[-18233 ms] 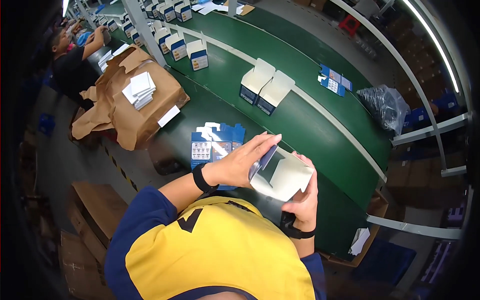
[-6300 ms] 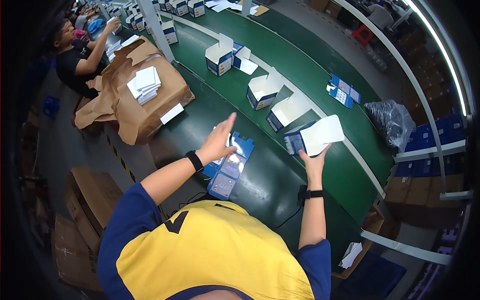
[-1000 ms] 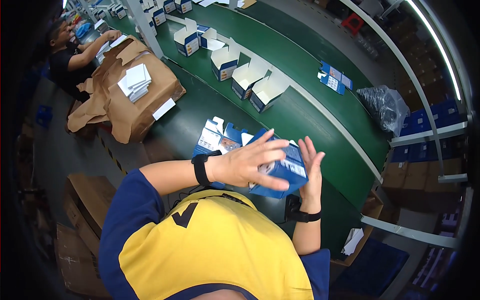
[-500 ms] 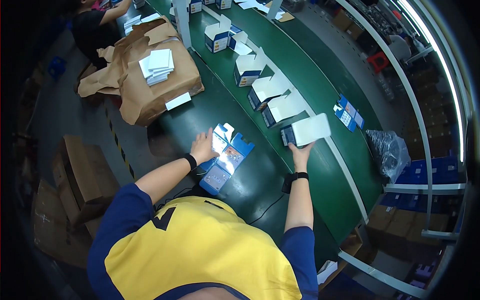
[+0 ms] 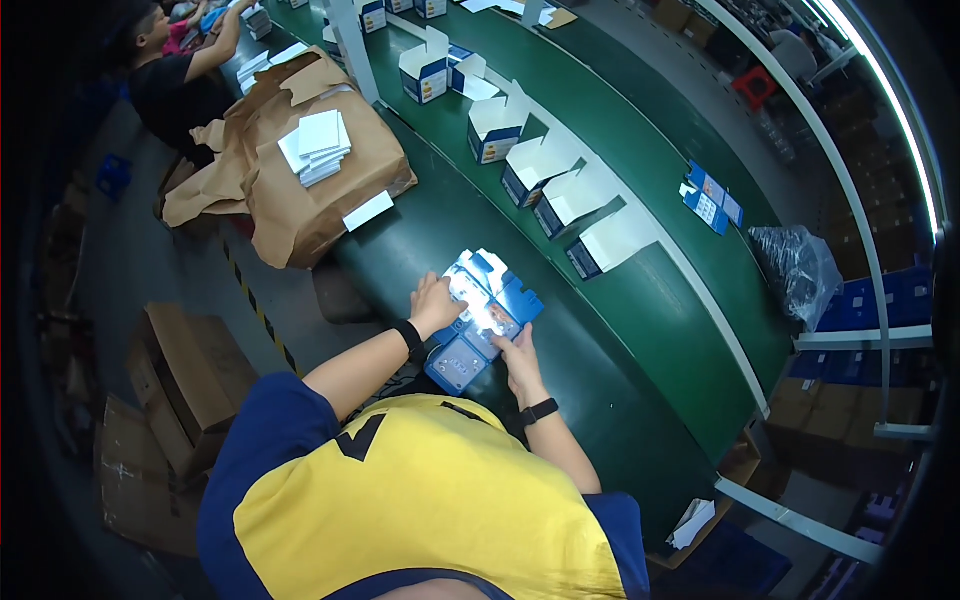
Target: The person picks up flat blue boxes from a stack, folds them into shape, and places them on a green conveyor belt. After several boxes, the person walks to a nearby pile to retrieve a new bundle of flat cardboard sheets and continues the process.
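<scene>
A flattened blue carton (image 5: 459,364) with pictured panels and cut flaps lies before me at the table's near side, partly washed out by glare. My left hand (image 5: 436,306) grips its left edge, the thumb reaching over the panel. At the opposite edge, my right hand (image 5: 520,364) has its thumb on top, while the fingers underneath are hidden. Beyond it, on the green belt, stands a row of opened blue-and-white boxes; the nearest box (image 5: 586,262) has its white lid flap raised.
Left of the table is a brown paper-wrapped stack (image 5: 350,205) topped with white cards (image 5: 318,145). Another flat carton (image 5: 713,198) and a clear plastic bag (image 5: 800,270) lie by the belt's far edge. Cardboard boxes (image 5: 190,380) stand on the left. A person (image 5: 180,95) works at far left.
My right hand has let go of the opened box, leaving it in the belt's row, and moved left onto the flat carton. My left hand has stayed at the carton.
</scene>
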Action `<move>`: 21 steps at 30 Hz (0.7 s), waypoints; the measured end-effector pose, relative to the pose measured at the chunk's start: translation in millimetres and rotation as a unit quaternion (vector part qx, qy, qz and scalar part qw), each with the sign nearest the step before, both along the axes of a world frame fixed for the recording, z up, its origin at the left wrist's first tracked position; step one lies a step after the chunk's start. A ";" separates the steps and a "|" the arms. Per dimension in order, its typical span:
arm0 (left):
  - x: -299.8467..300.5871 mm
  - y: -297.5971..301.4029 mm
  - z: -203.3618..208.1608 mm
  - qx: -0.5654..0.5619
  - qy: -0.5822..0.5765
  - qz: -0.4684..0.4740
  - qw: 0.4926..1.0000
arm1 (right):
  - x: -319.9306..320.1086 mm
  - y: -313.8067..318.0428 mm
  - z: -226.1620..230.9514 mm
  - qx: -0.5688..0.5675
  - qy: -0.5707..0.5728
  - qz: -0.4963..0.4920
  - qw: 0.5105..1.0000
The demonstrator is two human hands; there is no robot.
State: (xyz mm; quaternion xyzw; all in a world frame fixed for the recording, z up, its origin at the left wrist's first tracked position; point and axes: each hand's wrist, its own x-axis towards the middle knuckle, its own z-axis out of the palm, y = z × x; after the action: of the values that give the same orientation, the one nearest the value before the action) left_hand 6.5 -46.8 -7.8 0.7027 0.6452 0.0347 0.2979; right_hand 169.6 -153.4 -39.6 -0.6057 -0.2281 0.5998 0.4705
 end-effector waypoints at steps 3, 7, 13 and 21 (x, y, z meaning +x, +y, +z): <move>6.8 4.5 19.5 0.010 -0.042 0.012 0.999 | -4.7 -2.2 52.2 0.045 -0.028 -0.041 0.998; 31.4 10.5 67.0 -0.081 -0.413 0.259 0.869 | -2.4 -14.6 119.3 0.166 -0.168 -0.017 0.972; 52.2 6.3 105.8 -0.174 -0.578 -0.001 0.797 | 5.1 -18.5 151.8 0.188 -0.090 -0.012 0.978; 65.7 -55.0 133.4 -0.247 -0.597 -0.400 0.650 | 41.4 -18.8 139.6 0.340 -0.108 -0.175 0.918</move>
State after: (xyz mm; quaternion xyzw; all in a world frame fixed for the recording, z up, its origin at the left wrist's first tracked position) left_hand 72.2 -101.8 125.7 0.6208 -0.0306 0.1639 0.7660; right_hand 211.0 -172.3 100.0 -0.5008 -0.3578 0.3250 0.7180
